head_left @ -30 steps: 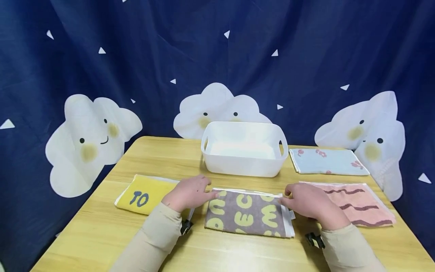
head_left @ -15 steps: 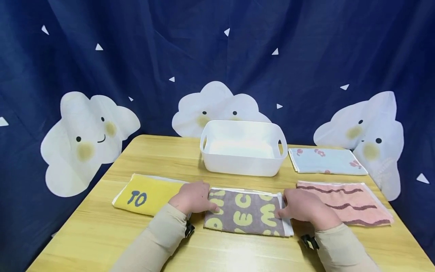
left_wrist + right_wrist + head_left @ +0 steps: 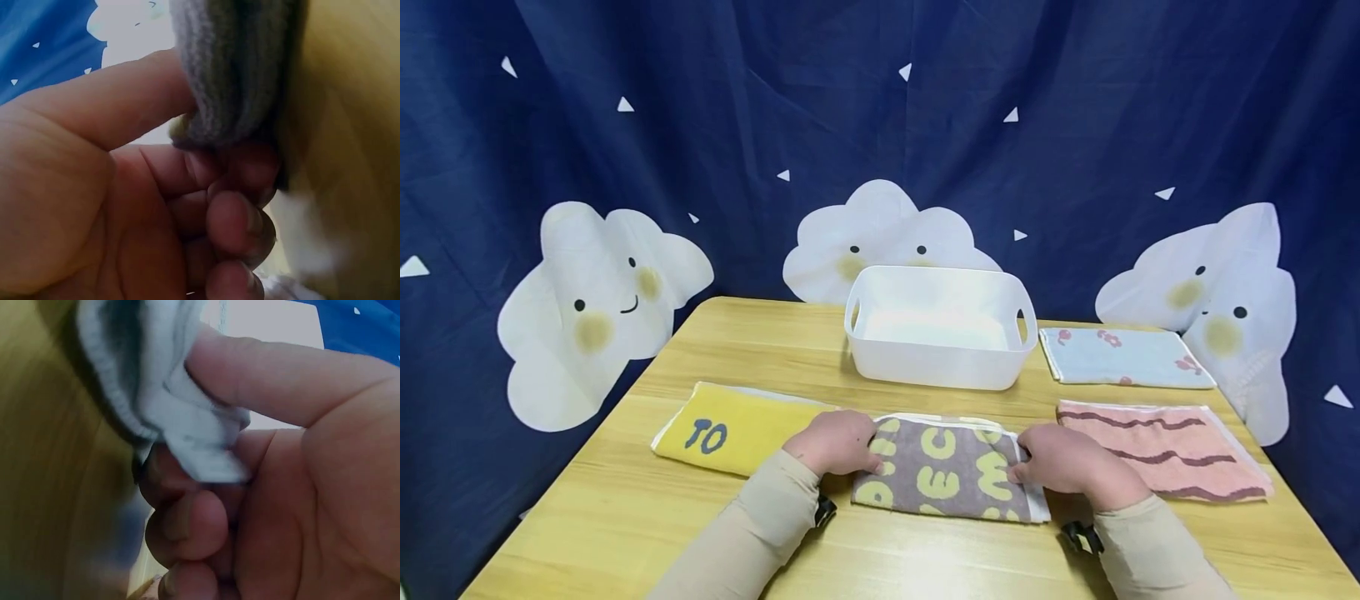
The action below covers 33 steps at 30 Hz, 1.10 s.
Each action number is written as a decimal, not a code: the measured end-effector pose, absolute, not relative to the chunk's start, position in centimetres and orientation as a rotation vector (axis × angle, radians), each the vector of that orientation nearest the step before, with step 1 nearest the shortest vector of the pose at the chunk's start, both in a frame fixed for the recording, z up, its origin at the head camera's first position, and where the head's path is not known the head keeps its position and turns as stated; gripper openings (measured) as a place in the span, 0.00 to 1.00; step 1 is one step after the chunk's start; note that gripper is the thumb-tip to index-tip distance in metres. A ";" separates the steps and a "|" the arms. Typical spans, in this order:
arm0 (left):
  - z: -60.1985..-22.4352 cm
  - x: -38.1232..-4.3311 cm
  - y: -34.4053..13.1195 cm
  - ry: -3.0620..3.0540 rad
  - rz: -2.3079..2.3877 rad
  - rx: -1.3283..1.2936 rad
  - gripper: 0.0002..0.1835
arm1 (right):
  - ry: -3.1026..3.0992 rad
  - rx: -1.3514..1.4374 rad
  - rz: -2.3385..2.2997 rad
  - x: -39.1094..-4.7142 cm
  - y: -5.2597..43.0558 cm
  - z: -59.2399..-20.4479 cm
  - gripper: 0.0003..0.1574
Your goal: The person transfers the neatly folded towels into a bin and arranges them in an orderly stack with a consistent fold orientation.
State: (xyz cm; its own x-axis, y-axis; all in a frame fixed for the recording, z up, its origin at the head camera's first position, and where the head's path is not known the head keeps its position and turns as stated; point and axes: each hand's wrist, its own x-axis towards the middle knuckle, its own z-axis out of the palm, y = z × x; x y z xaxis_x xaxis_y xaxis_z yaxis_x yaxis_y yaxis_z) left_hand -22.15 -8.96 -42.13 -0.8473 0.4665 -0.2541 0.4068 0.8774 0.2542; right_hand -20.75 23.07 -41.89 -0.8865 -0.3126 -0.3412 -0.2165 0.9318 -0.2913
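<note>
A folded grey-brown towel (image 3: pixel 937 471) with yellow letters lies in front of me, its far edge bowed up between my hands. My left hand (image 3: pixel 842 443) pinches its left end, thumb on top and fingers curled beneath, as the left wrist view shows with the towel's folded layers (image 3: pixel 231 69). At the other end my right hand (image 3: pixel 1063 460) grips the towel the same way. In the right wrist view, the white edge and a small label (image 3: pixel 209 459) hang by the curled fingers (image 3: pixel 194 525).
Behind the towel stands a white plastic basket (image 3: pixel 940 367) with handle holes. A folded yellow towel (image 3: pixel 741 429) lies on the left. On the right are a pink striped towel (image 3: pixel 1172 450) and, farther back, a light blue one (image 3: pixel 1131 357). All rest on a wooden table (image 3: pixel 602 500).
Both hands have closed in on the towel's ends and curled their fingers under it. The towel's far edge now bulges upward. Basket and other towels stay put.
</note>
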 end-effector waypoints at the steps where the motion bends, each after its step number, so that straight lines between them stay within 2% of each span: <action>1: -42.1 -22.2 -9.0 2.738 0.266 0.665 0.16 | 2.694 -0.392 -0.351 -20.8 23.1 -41.9 0.18; 17: -40.7 -22.9 -10.7 2.733 0.248 0.762 0.12 | 2.789 -0.589 -0.377 -21.0 24.2 -40.5 0.14; 23: -40.0 -23.1 -11.4 2.774 0.312 0.734 0.14 | 2.836 -0.637 -0.450 -21.0 24.4 -39.9 0.15; 33: -38.9 -23.6 -12.0 2.896 0.414 0.748 0.14 | 2.957 -0.624 -0.618 -21.3 24.5 -39.5 0.15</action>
State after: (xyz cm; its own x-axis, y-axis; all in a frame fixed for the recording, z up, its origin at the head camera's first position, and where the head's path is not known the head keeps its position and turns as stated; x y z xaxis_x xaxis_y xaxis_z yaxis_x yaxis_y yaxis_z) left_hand -23.61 -11.99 -38.86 -0.8702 0.4903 -0.0489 0.4569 0.8402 0.2920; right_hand -21.33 24.54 -39.51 -0.9165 -0.3991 0.0267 -0.3764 0.8379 -0.3954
